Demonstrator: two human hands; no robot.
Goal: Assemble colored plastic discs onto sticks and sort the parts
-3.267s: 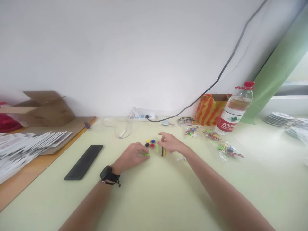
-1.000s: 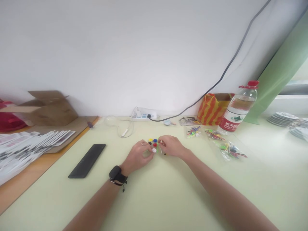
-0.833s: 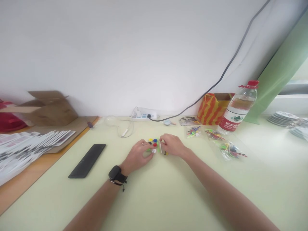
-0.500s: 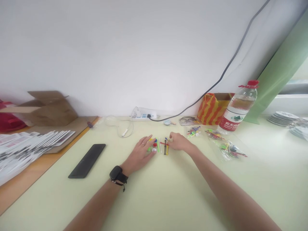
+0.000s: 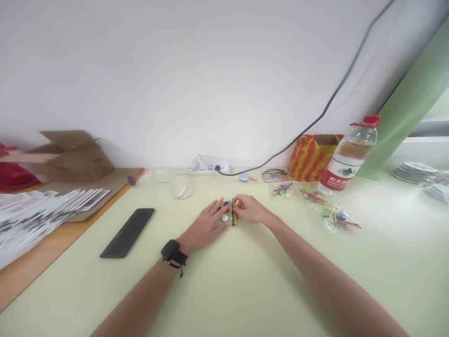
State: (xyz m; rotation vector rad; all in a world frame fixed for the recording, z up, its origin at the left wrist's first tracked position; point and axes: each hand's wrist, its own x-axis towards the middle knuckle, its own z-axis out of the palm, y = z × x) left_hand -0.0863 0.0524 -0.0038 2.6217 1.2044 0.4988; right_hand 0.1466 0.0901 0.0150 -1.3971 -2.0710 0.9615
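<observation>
My left hand (image 5: 205, 226), with a black watch on its wrist, lies flat with fingers stretched out beside and partly over small round plastic pieces. A white disc (image 5: 225, 218) and a blue piece (image 5: 226, 203) show near its fingertips; other pieces are partly hidden under the fingers. Against these stands a tight bunch of thin coloured plastic sticks (image 5: 233, 218), among them green, black, yellow and red ones. My right hand (image 5: 249, 209) has its fingers curled and pinched on the bunch from the right side.
Clear bags of coloured plastic parts (image 5: 338, 219) lie to the right, near a large water bottle (image 5: 349, 159) and a striped bag (image 5: 305, 159). A black flat case (image 5: 128, 233) rests at left, by stacked papers (image 5: 66, 210) and a cardboard box (image 5: 73, 159). A power strip (image 5: 209, 169) is by the wall.
My right hand has moved left, and the sticks that lay spread apart are now pressed together against the round pieces. My left hand has stayed nearly in place.
</observation>
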